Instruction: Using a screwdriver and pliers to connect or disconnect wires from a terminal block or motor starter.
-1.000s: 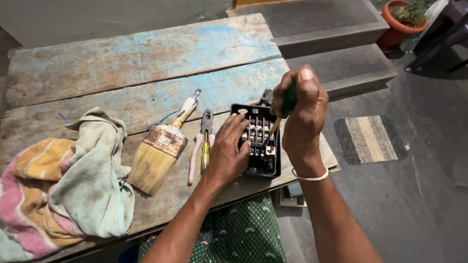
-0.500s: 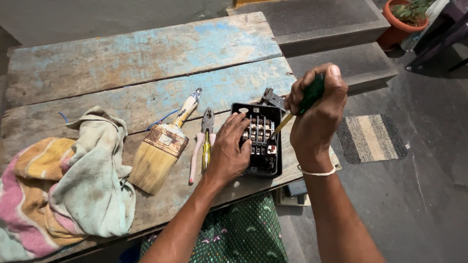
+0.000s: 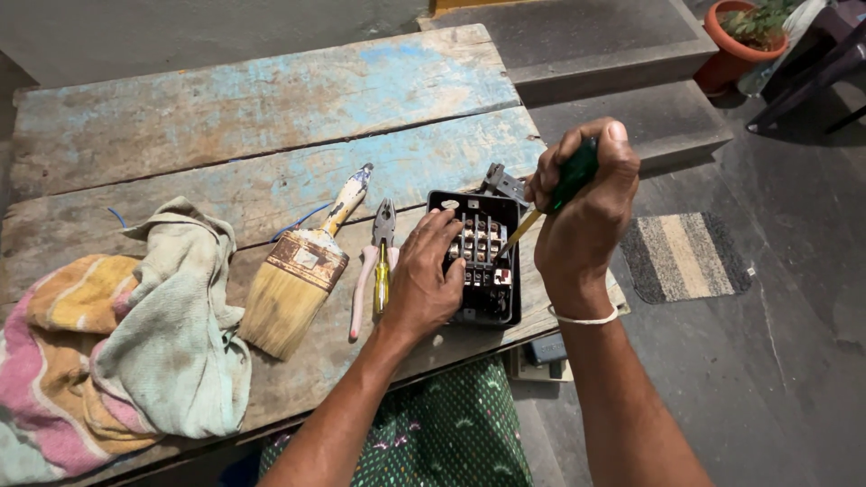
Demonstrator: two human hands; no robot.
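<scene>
A big weathered wooden table (image 3: 225, 117) fills the view, its planks streaked with worn blue paint, and beyond its far edge grey concrete steps (image 3: 613, 81) climb toward a terracotta plant pot (image 3: 735, 50) at the top right. Down on the dark floor to the right lies a small striped doormat (image 3: 686, 257). On the table's left end sits a heap of crumpled cloths (image 3: 117, 361), pale green over pink and yellow stripes. Just right of that lies a broad paintbrush (image 3: 302, 266), bristles toward the near edge, handle angled up and away. Beside it, a pair of pliers (image 3: 374, 261) with pink grips, and a slim yellow tool lying along them. Now to the action: a black open switch box (image 3: 483, 261) sits flat near the table's right near corner, rows of metal contacts showing inside. The left hand (image 3: 424, 284) is spread over the box's left side, fingers pressing down on its edge and contacts, pinning it in place. The right hand (image 3: 582, 212) is closed in a tight fist around the green handle of a screwdriver (image 3: 550, 203), held above the box's right side, the shaft slanting down and left with its tip among the contacts. A pale band circles the right wrist.
</scene>
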